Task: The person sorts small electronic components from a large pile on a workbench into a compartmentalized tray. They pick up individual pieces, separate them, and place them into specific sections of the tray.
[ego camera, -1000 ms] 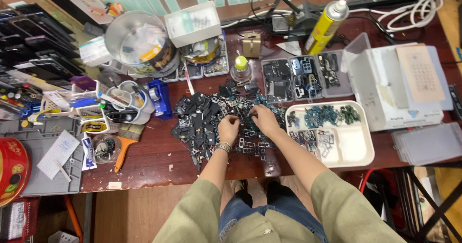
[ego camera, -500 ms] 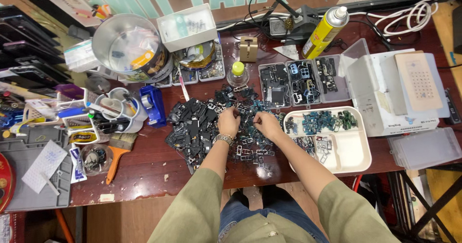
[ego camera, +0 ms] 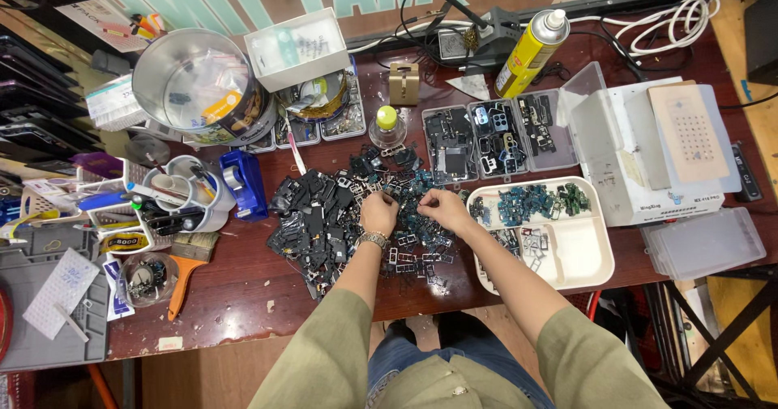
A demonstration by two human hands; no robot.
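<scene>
Both hands meet at the frame's middle, left hand (ego camera: 378, 212) and right hand (ego camera: 432, 205) pinching small parts over the dark heap of parts (ego camera: 324, 222); the white tray (ego camera: 587, 251) at right holds a few sorted pieces, most remain heaped

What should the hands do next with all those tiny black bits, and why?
Probably lift one small piece clear and drop it in the white tray. Both the left hand and right hand pinch together over the dark pile of parts, and the tray holds sorted bits.
</scene>
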